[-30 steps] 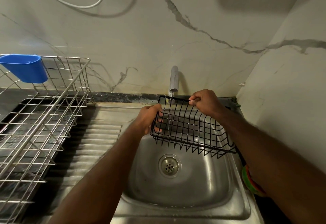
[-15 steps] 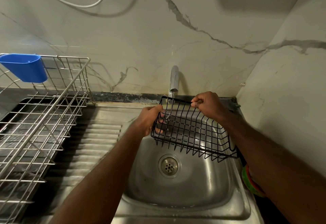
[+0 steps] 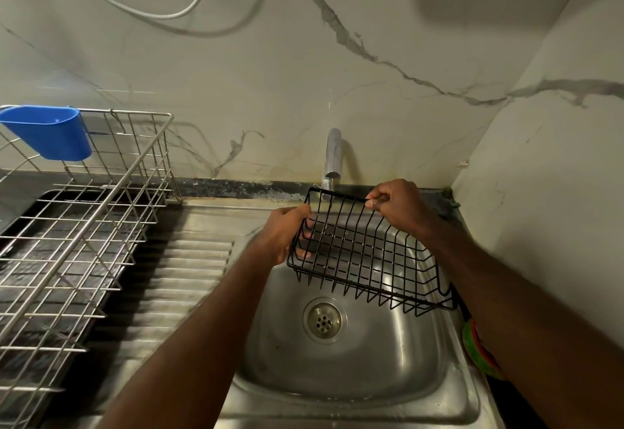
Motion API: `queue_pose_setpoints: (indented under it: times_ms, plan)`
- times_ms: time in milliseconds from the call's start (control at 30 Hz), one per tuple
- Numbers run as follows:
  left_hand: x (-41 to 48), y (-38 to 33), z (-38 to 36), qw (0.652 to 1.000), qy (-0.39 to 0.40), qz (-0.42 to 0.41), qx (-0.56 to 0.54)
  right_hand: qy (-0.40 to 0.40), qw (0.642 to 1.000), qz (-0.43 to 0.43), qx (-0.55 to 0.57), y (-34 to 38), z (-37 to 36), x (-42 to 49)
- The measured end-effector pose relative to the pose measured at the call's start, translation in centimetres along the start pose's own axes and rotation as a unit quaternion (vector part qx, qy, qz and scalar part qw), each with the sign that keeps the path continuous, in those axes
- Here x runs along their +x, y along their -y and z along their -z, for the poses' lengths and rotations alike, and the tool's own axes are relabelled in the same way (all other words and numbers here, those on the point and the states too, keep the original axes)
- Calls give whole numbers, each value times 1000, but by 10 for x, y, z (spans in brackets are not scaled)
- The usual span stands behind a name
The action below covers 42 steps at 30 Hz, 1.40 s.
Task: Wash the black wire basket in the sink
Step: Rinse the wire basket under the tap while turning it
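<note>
The black wire basket (image 3: 364, 253) hangs tilted above the steel sink (image 3: 337, 361), its far rim just under the chrome tap (image 3: 332, 158). My left hand (image 3: 287, 234) grips the basket's left end, fingers curled through the wires. My right hand (image 3: 398, 207) pinches the far top rim. The basket's right end dips toward the sink's right edge. The drain (image 3: 323, 320) shows below the basket. Whether water runs from the tap I cannot tell.
A ribbed steel drainboard (image 3: 175, 293) lies left of the sink. A silver wire dish rack (image 3: 77, 243) with a blue plastic cup (image 3: 50, 133) stands at the far left. A green and red scrubber (image 3: 479, 351) sits at the sink's right edge. Marble walls close the back and right.
The basket has tipped a little, its right end sinking lower, and my right hand has shifted slightly right along the rim. Both hands keep their hold.
</note>
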<state>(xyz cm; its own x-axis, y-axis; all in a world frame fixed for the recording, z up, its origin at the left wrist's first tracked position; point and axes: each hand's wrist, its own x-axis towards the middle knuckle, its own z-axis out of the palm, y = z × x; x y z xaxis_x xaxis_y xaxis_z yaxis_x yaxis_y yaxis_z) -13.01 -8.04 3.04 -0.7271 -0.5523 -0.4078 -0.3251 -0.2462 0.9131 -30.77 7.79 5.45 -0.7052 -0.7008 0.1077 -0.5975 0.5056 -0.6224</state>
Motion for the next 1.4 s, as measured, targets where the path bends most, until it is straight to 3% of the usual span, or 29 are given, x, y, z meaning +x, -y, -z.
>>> queue_pose_setpoints:
  times_ms: [1400]
  plan:
    - [0,-6,-7,999,32,-10,-2,-21,999,5,-25,9,20,-31]
